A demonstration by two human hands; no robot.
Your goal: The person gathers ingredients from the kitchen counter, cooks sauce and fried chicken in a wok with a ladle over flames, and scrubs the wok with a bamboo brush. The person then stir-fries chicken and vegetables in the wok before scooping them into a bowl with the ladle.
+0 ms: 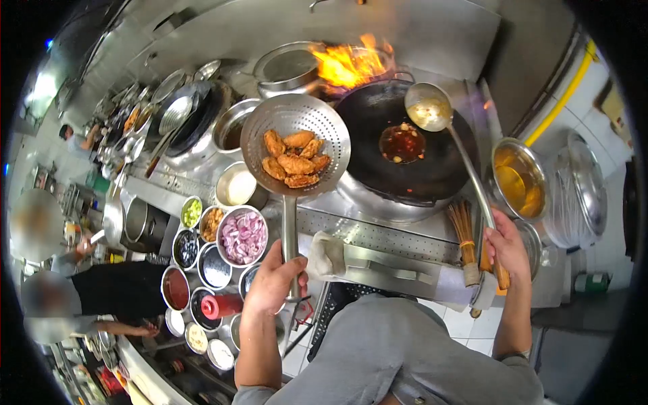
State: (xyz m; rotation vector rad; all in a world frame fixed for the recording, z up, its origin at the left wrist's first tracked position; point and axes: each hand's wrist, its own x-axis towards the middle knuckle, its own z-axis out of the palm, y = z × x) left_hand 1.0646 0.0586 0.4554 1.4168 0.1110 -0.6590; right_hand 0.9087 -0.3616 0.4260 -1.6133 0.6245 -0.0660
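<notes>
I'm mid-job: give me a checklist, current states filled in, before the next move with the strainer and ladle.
1. Left hand gripping the round perforated metal strainer by its handle: ok.
2. Right hand gripping the long-handled metal ladle: ok.
3. Crusty reddish-brown food pieces all inside the strainer's rim: ok.
4. Dark red sauce pooled in the wide black wok: ok.
5. Bright orange flames low: not ok, they leap up beyond the wok's far-left rim.
6. Sauce heat: cannot tell.
</notes>
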